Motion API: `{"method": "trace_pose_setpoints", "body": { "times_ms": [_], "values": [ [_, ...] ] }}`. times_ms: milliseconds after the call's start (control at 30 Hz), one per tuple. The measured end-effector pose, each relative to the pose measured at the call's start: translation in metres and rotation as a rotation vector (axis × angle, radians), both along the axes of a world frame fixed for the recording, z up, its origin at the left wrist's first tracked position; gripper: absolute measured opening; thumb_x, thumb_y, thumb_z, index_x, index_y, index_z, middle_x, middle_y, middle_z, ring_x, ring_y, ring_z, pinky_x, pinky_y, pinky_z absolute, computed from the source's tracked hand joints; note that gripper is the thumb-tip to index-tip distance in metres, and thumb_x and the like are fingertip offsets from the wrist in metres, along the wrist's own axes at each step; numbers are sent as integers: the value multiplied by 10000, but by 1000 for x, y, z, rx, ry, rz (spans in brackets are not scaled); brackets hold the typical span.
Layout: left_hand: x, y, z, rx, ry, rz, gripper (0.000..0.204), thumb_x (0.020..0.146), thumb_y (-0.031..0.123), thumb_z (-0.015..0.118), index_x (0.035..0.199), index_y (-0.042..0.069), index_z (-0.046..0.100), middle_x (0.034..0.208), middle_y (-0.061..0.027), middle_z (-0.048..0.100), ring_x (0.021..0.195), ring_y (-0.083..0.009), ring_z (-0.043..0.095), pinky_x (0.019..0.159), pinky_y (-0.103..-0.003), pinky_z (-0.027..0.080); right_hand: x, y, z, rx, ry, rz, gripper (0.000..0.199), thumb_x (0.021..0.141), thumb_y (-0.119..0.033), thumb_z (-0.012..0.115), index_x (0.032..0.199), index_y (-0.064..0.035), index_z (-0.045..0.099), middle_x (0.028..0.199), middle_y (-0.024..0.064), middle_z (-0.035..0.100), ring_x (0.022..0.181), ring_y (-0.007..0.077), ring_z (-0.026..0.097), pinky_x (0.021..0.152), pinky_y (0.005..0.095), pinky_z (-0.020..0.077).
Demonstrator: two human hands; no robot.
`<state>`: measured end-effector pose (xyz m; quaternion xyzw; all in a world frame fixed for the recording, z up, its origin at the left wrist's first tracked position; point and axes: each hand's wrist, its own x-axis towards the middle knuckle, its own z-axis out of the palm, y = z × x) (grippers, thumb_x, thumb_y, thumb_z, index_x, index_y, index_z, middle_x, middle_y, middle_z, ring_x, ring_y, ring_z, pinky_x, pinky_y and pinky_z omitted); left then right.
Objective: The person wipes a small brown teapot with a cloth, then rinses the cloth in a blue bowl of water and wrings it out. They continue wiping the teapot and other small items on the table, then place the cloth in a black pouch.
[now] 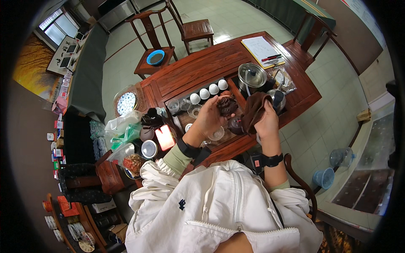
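Note:
My left hand is closed around a small dark brown figurine with an uneven, carved-looking surface. A folded brown cloth hangs from my right hand, whose fingers grip its right edge. Cloth and figurine are side by side above the tea tray, close together; I cannot tell whether they touch. Just under the cloth sits a small dark round pot. A clear glass bowl is below my left fingers. Several white cups stand in a row beyond my hands, with clear glass cups to their left.
On the wooden table, a lidded steel pot, kettle and clipboard stand right. A lit phone, lidded jar and plastic bags crowd the left. Two chairs are beyond; a blue bucket is on the floor.

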<state>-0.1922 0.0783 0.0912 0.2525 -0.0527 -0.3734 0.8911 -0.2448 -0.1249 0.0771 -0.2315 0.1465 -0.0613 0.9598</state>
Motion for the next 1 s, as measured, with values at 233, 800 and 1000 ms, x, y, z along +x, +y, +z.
{"method": "trace_pose_setpoints", "body": {
  "times_ms": [233,800,1000],
  "values": [
    [2,-6,-1,10,-14,97,358,976,223,406,1280,45,474,1182,-103,553,1081,-250,534,927,-384,446,-2,7,-4,62,-163,30,372,922,21,439,1283,-55,487,1277,108,515,1156,275,512,1014,442,425],
    [-8,-13,6,23,-68,78,369,985,204,444,1330,94,369,1273,-73,470,1192,-218,460,1023,-394,368,5,53,-29,-636,-242,235,525,914,-77,539,1399,-37,342,1334,53,439,1208,155,449,1026,284,358],
    [-9,-14,4,-6,-78,81,333,989,211,435,1302,108,388,1266,-70,478,1181,-210,463,1031,-385,358,12,58,-44,-897,-298,118,491,977,-117,446,1436,-66,280,1376,62,400,1239,162,423,1046,292,343]
  ]
}}
